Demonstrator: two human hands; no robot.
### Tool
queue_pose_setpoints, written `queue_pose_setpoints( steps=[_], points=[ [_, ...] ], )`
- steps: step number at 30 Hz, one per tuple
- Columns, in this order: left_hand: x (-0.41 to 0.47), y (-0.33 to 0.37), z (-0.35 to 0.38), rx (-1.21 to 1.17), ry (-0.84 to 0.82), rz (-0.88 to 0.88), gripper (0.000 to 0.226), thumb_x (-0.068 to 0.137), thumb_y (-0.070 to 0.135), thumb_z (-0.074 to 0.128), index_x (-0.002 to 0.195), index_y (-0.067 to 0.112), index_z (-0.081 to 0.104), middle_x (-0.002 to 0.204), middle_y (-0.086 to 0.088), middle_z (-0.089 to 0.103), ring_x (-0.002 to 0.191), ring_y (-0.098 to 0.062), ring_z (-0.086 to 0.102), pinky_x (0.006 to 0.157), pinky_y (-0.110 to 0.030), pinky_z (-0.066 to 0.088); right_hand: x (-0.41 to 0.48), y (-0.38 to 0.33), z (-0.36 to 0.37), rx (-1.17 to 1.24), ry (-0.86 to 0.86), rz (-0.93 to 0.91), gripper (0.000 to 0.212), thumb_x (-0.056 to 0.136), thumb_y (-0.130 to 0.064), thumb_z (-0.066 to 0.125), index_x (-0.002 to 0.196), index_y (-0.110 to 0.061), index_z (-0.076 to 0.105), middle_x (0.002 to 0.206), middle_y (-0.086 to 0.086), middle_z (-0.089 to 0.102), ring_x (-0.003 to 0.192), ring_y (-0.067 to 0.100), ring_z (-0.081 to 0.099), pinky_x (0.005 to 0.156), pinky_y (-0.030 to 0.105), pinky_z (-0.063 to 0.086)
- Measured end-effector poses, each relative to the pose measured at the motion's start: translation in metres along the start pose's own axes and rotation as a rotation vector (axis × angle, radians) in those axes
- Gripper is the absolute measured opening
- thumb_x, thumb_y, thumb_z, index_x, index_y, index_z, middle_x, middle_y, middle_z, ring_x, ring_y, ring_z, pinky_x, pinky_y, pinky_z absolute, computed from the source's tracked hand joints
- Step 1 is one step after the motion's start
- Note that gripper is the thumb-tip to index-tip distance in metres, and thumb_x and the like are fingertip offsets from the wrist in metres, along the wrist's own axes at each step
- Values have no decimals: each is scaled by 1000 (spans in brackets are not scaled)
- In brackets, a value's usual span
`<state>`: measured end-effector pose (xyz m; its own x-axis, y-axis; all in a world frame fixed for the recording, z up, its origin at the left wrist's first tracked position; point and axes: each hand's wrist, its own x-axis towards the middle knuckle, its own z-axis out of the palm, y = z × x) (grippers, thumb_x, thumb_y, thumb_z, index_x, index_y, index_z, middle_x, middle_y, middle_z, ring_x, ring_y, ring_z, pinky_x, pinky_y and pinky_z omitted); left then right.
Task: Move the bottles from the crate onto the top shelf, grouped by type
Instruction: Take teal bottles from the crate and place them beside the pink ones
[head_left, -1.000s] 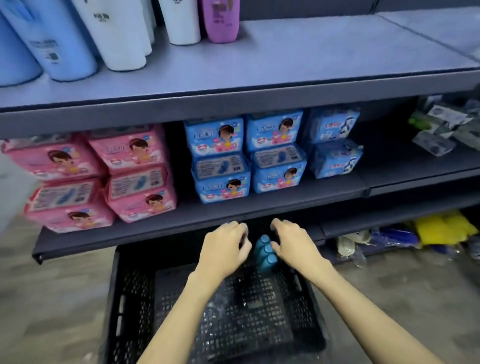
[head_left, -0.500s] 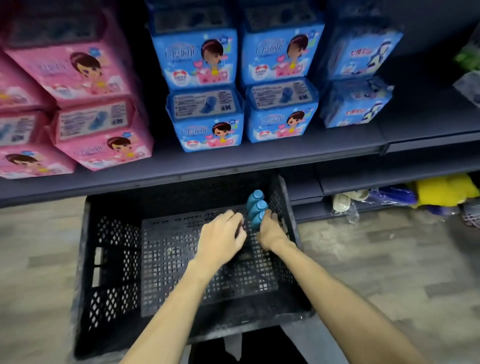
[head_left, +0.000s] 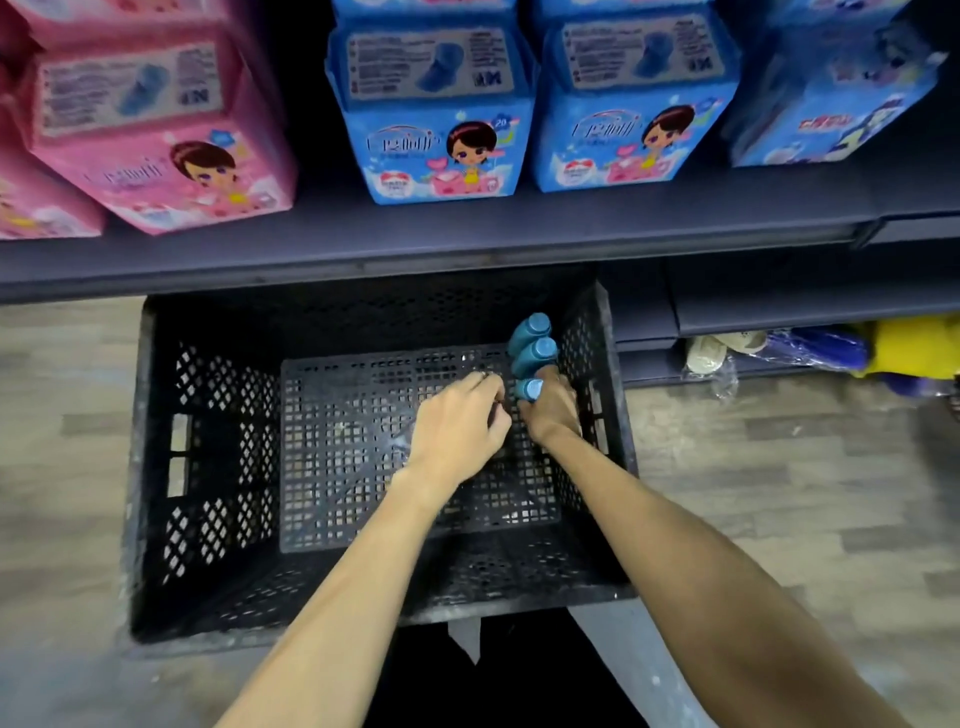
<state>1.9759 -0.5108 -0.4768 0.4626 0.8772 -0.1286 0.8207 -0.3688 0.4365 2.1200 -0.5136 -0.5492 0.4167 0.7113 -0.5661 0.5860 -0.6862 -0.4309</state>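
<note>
Bottles (head_left: 534, 349), three w/ blue caps, stand upright in a short row in the far right corner of the black crate (head_left: 208, 426), close along its right wall. Long axis of each is vertical, caps up toward the camera. The row runs away from the hands toward the shelf side, so the nearest bottle (head_left: 529, 389) is the first that can come out. The other two are behind it, touching or nearly so.

The right hand (head_left: 553, 418) is at this nearest bottle, between it and the crate wall. Its fingers are curled round the body below the cap, i.e. it grips it. The left hand (head_left: 457, 431) is just beside, on the opposite side, fingers bent toward the same bottle; whether they touch it I cannot tell.

So the right hand is the nearer one. I judge the lift should go straight up along the bottle axis, because the wall at the right and the lower shelf (head_left: 467, 249) over the far edge of the crate leave little room to tilt. The top shelf is not in view; prob. it is somewhere above.
</note>
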Motion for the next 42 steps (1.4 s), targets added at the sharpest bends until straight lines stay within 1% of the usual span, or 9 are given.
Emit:
queue_pose_setpoints(
  steps=[3, 10, 15, 23, 27, 31, 34, 38, 42],
  points=[
    [1, 1, 5, -16, -21, -20, 16, 90, 29, 51, 101, 19, 57, 92, 5, 58, 82, -20, 59, 61, -33, 45, 3, 9, 6, 67, -13, -1, 31, 90, 0, 62, 120, -6, 55, 122, 15, 61, 111, 29, 58, 88, 32, 45],
    [-2, -2, 13, -21, -34, -20, 17, 91, 27, 48, 102, 18, 58, 92, 4, 59, 83, -19, 59, 66, -35, 49, 15, 13, 18, 145, -52, 13, 37, 91, 0, 62, 126, -12, 57, 123, 14, 63, 111, 27, 60, 96, 32, 48],
    [-5, -16, 13, -10, -69, -43, 17, 91, 27, 49, 102, 19, 57, 92, 4, 59, 83, -20, 59, 65, -34, 48, 19, 9, 18, 207, -7, 64, 34, 90, -1, 65, 123, -9, 59, 123, 11, 66, 112, 25, 61, 93, 25, 44],
    [-2, -23, 1, 8, -99, -103, 16, 89, 28, 49, 100, 19, 56, 90, 4, 60, 82, -22, 60, 68, -37, 51, 0, -6, -5, 193, -9, -107, 40, 87, -9, 73, 123, -15, 60, 119, 4, 66, 102, 12, 56, 86, 19, 38],
    [-4, -12, -9, 13, -80, -82, 14, 89, 28, 49, 98, 19, 54, 90, 3, 59, 83, -23, 61, 65, -35, 46, -13, -15, -23, 162, -20, -183, 43, 84, -6, 75, 125, -13, 60, 121, 6, 67, 113, 20, 61, 89, 18, 38],
    [-2, -6, -32, 50, -40, -48, 15, 90, 30, 48, 97, 18, 52, 91, 3, 59, 84, -23, 62, 64, -35, 46, -34, -28, -51, 88, 2, -268, 48, 81, -13, 79, 127, -12, 62, 120, 8, 69, 112, 24, 63, 91, 22, 43],
    [8, -2, -58, 60, 51, -23, 14, 88, 31, 50, 95, 19, 51, 86, 4, 57, 80, -23, 61, 59, -33, 42, -58, -42, -86, 69, 9, -371, 46, 81, -20, 79, 124, -14, 63, 113, 5, 72, 104, 19, 66, 94, 31, 50],
    [24, 9, -102, 85, 47, 39, 16, 86, 32, 52, 98, 21, 55, 91, 4, 62, 85, -25, 62, 61, -33, 40, -92, -69, -145, 75, 69, -502, 39, 85, -25, 76, 116, -16, 56, 94, 3, 73, 79, 12, 71, 84, 37, 55],
    [34, 23, -159, 128, 63, 129, 17, 87, 35, 53, 97, 22, 54, 95, 2, 63, 90, -25, 61, 63, -33, 38, -127, -103, -205, 52, 124, -664, 44, 89, -30, 73, 124, -22, 46, 74, -6, 69, 60, 1, 67, 65, 25, 54]
  ],
)
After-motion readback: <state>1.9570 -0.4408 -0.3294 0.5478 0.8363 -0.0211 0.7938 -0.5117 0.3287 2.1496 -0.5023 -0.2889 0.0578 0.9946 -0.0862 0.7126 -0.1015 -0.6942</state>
